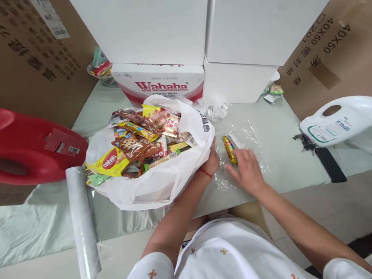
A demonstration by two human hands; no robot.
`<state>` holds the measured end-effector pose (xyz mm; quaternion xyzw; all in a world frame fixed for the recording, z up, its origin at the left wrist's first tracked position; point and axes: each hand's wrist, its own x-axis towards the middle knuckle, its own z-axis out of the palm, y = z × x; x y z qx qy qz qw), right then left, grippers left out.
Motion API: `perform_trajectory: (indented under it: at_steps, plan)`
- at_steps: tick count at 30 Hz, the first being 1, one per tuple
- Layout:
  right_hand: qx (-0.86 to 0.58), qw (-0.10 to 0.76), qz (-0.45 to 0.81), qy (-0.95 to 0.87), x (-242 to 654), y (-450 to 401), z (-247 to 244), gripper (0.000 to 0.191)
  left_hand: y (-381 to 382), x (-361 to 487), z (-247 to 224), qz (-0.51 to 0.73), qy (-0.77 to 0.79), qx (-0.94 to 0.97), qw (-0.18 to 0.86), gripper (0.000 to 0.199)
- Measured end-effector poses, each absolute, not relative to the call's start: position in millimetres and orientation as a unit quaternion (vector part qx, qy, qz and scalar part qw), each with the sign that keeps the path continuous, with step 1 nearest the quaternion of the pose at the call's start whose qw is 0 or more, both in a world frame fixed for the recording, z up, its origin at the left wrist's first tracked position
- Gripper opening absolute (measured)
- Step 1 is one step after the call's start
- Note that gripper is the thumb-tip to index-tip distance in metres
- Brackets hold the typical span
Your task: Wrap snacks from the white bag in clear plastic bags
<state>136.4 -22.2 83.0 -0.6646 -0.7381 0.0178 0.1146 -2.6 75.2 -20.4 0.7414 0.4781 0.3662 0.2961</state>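
Note:
A white plastic bag (145,199) stands wide at the top, heaped with colourful wrapped snacks (140,143). My left hand (212,159), with a red string at the wrist, is beside the bag's right side; its fingers are partly hidden and their grip is unclear. To the right, a thin clear plastic bag (256,161) lies on the table, with a yellow snack packet (229,149) and a whitish packet (236,141) on or in it. Over the lower end of these packets is my right hand (247,169), thumb and fingers apart. Whether its fingertips touch them is unclear.
A Wahaha carton (165,85) and white boxes (243,17) stand behind. At left are a red jug (33,146) and a plastic film roll (83,226). A white detergent bottle (343,119), keys (304,141) and a black phone (330,164) lie at right.

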Motion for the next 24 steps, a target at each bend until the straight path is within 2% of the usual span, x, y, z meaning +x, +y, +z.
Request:
perform_trajectory:
  at_steps: [2, 6, 12, 16, 24]
  plan:
    - [-0.612, 0.096, 0.049, -0.784, 124, -55, 69, 0.054, 77, -6, -26, 0.384, 0.461, 0.734, 0.319, 0.057]
    - [-0.615, 0.092, 0.061, -0.781, 118, -84, 33, 0.016, 75, -20, -34, 0.328, 0.450, 0.760, 0.335, 0.050]
    - [-0.596, 0.250, 0.142, -0.750, 170, -101, 30, 0.022, 62, -46, -28, 0.238, 0.459, 0.812, 0.272, 0.044]
    - [-0.601, 0.324, 0.203, -0.702, 203, -110, 45, 0.017, 63, -45, -16, 0.220, 0.426, 0.844, 0.239, 0.031]
    - [-0.664, 0.393, 0.270, -0.576, 259, -85, 55, 0.019, 67, -8, 33, 0.321, 0.400, 0.834, 0.201, 0.020]
